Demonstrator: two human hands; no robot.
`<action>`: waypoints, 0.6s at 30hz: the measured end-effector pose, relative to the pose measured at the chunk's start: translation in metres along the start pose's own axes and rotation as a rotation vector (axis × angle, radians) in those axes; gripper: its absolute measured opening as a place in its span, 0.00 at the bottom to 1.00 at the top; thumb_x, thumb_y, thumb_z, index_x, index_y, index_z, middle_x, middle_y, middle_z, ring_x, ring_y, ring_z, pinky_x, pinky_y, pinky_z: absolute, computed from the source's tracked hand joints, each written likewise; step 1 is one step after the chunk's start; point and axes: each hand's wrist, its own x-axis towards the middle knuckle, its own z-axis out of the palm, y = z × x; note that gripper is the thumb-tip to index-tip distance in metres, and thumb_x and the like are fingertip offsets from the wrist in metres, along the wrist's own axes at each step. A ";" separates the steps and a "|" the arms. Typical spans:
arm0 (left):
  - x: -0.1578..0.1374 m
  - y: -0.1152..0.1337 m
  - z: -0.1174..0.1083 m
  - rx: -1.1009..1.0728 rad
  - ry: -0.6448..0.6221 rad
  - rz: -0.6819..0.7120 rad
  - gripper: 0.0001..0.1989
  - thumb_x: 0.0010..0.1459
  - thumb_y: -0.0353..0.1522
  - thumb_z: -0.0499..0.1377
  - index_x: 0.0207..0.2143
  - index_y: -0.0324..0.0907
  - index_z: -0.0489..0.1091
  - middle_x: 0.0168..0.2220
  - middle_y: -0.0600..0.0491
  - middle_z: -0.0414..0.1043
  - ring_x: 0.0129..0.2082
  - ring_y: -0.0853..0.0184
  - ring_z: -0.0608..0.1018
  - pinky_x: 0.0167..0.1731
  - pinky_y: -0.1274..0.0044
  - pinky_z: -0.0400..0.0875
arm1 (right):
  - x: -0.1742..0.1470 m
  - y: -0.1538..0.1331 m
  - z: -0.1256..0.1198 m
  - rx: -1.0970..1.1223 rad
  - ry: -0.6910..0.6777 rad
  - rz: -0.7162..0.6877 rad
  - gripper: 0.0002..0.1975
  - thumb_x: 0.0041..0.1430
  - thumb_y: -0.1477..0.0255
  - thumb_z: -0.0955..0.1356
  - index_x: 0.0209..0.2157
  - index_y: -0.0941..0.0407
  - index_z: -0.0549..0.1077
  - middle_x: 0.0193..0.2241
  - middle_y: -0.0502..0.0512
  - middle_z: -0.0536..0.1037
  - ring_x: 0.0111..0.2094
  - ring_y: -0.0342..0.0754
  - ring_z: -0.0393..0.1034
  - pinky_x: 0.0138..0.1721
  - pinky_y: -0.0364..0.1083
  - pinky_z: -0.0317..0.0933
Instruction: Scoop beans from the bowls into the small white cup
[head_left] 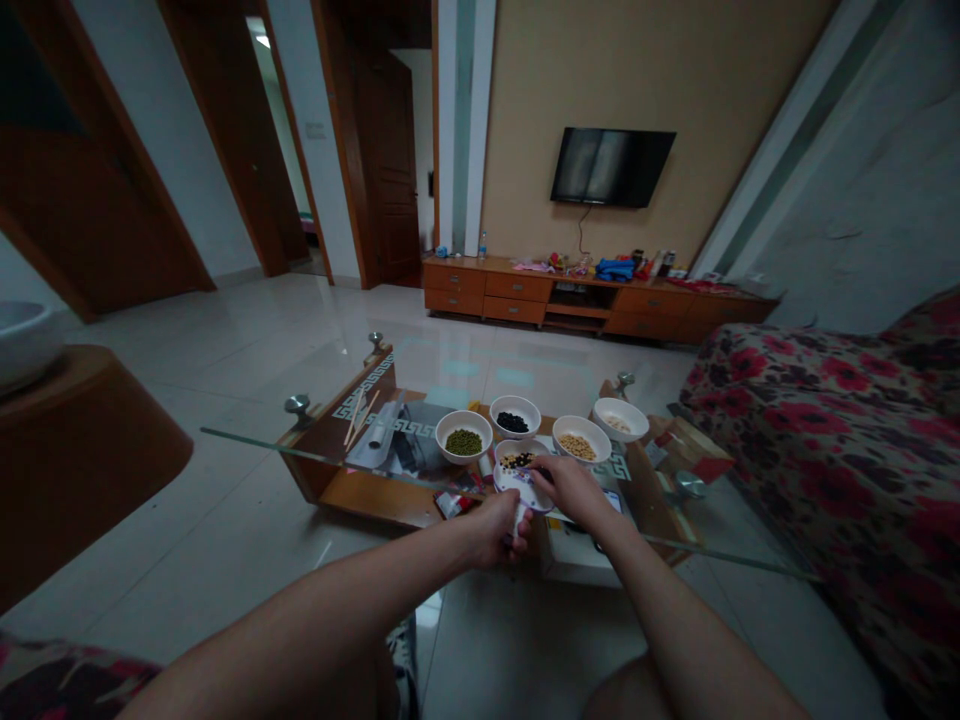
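My left hand [504,528] is closed around the short handle of a white scoop-like dish with small purple marks [517,482], held at the near edge of the glass table. Over its right side, my right hand [568,487] has its fingers drawn together, and what they pinch is too small to make out. Just beyond the dish is a bowl of mixed dark and pale beans [517,460]. Around it stand white bowls: green beans [464,442] to the left, black beans [513,423] behind, yellowish beans [577,446] to the right, and pale pieces [619,424] farther right.
The glass tabletop [255,441] has exposed edges and metal supports. Chopsticks [361,418] and a clear roll [384,428] appear at left. A cardboard box [688,448] is at right, beside a floral sofa [795,400]. A low cabinet [517,290] stands along the far wall.
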 end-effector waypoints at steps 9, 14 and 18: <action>-0.004 0.002 0.003 -0.030 0.017 -0.021 0.13 0.59 0.38 0.43 0.25 0.43 0.57 0.17 0.60 0.54 0.12 0.75 0.56 0.17 0.80 0.47 | 0.014 -0.008 0.000 0.042 0.310 0.063 0.14 0.63 0.67 0.60 0.43 0.54 0.74 0.40 0.55 0.79 0.41 0.48 0.71 0.43 0.44 0.58; -0.002 0.001 0.000 -0.031 0.040 -0.022 0.13 0.59 0.39 0.44 0.25 0.43 0.58 0.17 0.60 0.54 0.11 0.74 0.56 0.17 0.79 0.48 | 0.024 -0.013 0.003 0.018 0.378 0.170 0.16 0.64 0.67 0.59 0.44 0.55 0.74 0.40 0.58 0.78 0.42 0.49 0.70 0.44 0.45 0.57; 0.000 0.000 -0.002 -0.020 0.021 -0.022 0.15 0.60 0.40 0.42 0.25 0.43 0.58 0.17 0.60 0.53 0.11 0.74 0.56 0.17 0.79 0.48 | 0.029 -0.011 0.004 0.019 0.395 0.216 0.16 0.64 0.67 0.58 0.44 0.56 0.73 0.40 0.58 0.78 0.43 0.48 0.70 0.44 0.44 0.57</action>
